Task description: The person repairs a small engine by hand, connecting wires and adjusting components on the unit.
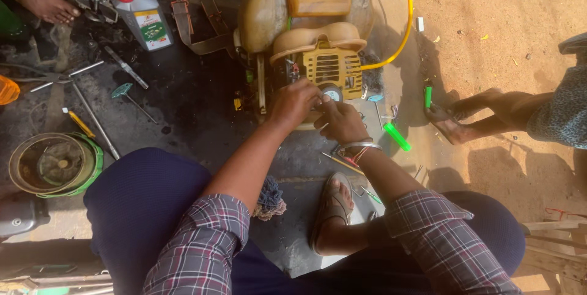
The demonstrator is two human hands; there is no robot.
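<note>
Both grips, left hand [295, 103] and right hand [340, 121], clamp the engine's round dial [332, 93].

Oil bottle [143, 17], green tubes [397, 136]

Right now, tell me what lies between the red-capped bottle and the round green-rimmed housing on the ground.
In the head view, between bottle and housing lie loose hand tools on dark ground: a T-handle wrench, a long rod, a yellow-handled screwdriver.
</note>
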